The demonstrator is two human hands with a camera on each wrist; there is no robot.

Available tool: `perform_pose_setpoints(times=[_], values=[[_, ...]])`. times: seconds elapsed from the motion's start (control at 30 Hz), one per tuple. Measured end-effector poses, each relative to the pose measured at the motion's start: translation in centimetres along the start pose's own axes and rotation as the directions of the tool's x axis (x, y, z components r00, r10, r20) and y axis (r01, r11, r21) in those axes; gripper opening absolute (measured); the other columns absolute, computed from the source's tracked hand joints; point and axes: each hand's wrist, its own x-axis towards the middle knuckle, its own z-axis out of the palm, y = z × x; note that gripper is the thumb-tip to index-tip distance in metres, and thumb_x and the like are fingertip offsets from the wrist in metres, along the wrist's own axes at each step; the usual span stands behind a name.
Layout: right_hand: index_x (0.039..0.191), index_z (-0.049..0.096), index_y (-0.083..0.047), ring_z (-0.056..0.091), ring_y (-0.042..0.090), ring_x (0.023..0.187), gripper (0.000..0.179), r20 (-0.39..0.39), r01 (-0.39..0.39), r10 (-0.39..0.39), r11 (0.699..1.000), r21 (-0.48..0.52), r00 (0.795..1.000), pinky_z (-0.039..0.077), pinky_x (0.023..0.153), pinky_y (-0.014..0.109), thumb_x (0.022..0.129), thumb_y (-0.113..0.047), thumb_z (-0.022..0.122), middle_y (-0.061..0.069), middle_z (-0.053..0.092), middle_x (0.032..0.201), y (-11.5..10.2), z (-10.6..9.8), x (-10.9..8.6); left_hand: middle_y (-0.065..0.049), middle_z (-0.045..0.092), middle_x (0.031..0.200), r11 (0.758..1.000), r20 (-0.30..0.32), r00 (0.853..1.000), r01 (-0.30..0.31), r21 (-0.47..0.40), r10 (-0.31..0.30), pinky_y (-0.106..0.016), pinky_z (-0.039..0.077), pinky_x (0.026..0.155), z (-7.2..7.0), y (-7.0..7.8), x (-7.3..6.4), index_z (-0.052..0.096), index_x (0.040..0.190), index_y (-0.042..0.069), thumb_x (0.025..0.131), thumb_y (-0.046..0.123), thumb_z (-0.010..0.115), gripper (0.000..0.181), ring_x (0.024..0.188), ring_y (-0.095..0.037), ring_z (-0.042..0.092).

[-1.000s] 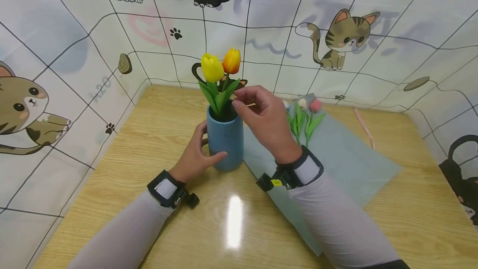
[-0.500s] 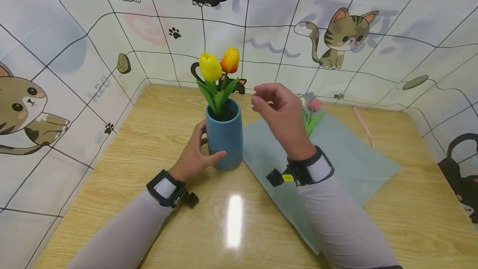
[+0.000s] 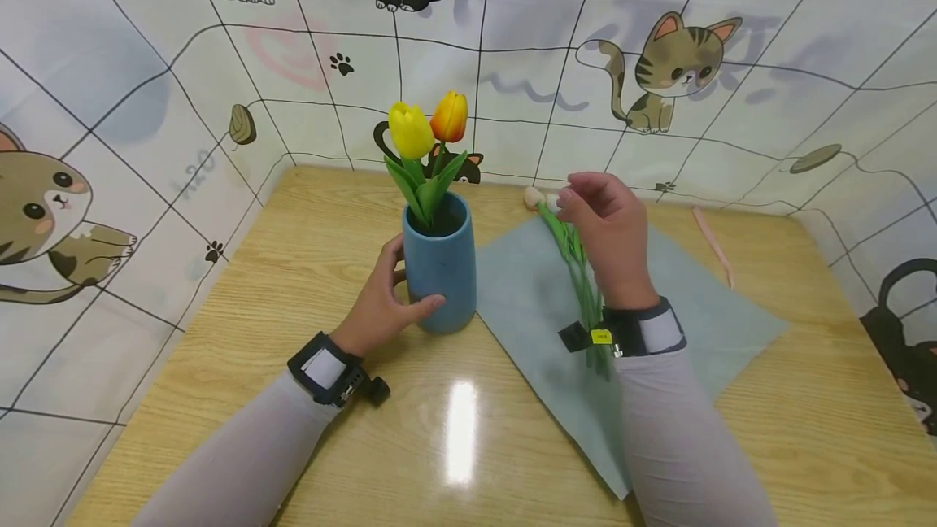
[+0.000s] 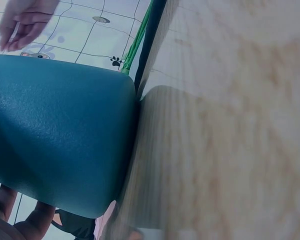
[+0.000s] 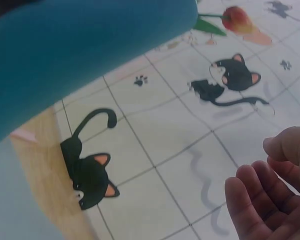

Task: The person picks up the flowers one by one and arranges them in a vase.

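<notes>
A blue vase [image 3: 441,283] stands upright on the wooden table. In it are a yellow tulip [image 3: 411,131] and an orange-red tulip [image 3: 450,117] with green leaves. My left hand [image 3: 381,303] grips the lower vase, thumb across the front; its fingers [image 4: 37,220] curl along the vase's side in the left wrist view. Loosely bent and holding nothing, my right hand [image 3: 611,238] hovers above more tulips [image 3: 583,287] lying on a sheet of grey-green paper [image 3: 527,324]. A pale tulip head [image 3: 533,198] shows to its left; the hand and wrist hide other blooms.
On the table [image 3: 315,226], a thin pink strip [image 3: 713,246] lies at the back right, beyond the paper. A cat-printed wall covering [image 3: 527,47] rises behind the table and on both sides.
My right hand has moved from beside the vase's flowers rightward to over the tulips on the paper. My left hand keeps its hold on the vase, which stays in place.
</notes>
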Motion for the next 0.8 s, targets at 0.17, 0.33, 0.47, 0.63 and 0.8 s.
perform_pose_setpoints(times=[0.17,0.33,0.47,0.63,0.8], values=[[0.122,0.069,-0.011,0.067,0.02,0.1,0.025,-0.026,-0.091,0.091,0.995,-0.033,0.996,0.06,0.082,0.019,0.1,-0.023,0.07,0.002,0.067,0.11,1.7,-1.5,0.3,0.001,0.034,0.162,1.0,-0.002,1.0,-0.001,0.0,0.001,-0.062,0.04,0.118,0.0,0.1,0.0,0.02,0.161,0.034,0.088,0.021,0.083,0.097,0.145,-0.028,0.041],[0.125,0.067,-0.012,0.066,0.016,0.103,0.029,-0.032,-0.158,0.156,0.986,-0.058,0.987,0.059,0.083,0.019,0.1,-0.027,0.07,0.001,0.066,0.115,3.5,-2.9,0.4,0.0,0.035,0.161,1.0,-0.004,1.0,-0.007,0.0,0.007,-0.063,0.039,0.117,0.1,0.2,0.0,0.02,0.162,0.033,0.088,0.021,0.084,0.098,0.144,-0.029,0.042],[0.126,0.065,-0.011,0.065,0.015,0.105,0.03,-0.033,-0.196,0.194,0.978,-0.078,0.981,0.059,0.083,0.018,0.101,-0.028,0.069,-0.001,0.065,0.116,4.6,-3.9,0.6,-0.001,0.035,0.161,1.0,-0.005,1.0,-0.007,0.002,0.007,-0.063,0.04,0.117,0.1,0.2,0.0,0.02,0.162,0.033,0.088,0.022,0.084,0.098,0.145,-0.029,0.042],[0.123,0.062,-0.007,0.062,0.012,0.1,0.03,-0.003,-0.241,0.243,0.96,-0.145,0.97,0.06,0.081,0.021,0.101,-0.026,0.069,-0.002,0.064,0.111,5.7,-4.8,0.6,0.0,0.035,0.162,1.0,-0.005,1.0,-0.007,-0.004,0.007,-0.063,0.04,0.117,0.1,0.1,0.0,0.02,0.161,0.034,0.088,0.022,0.084,0.098,0.145,-0.029,0.042],[0.138,0.057,-0.007,0.064,0.022,0.105,0.047,0.067,-0.29,0.325,0.905,-0.311,0.943,0.058,0.085,0.028,0.102,-0.036,0.066,0.005,0.062,0.122,6.8,-5.6,0.5,0.0,0.035,0.162,1.0,-0.005,1.0,-0.009,-0.008,0.009,-0.064,0.039,0.117,0.2,0.3,-0.1,0.021,0.161,0.033,0.088,0.02,0.084,0.097,0.145,-0.03,0.042]])
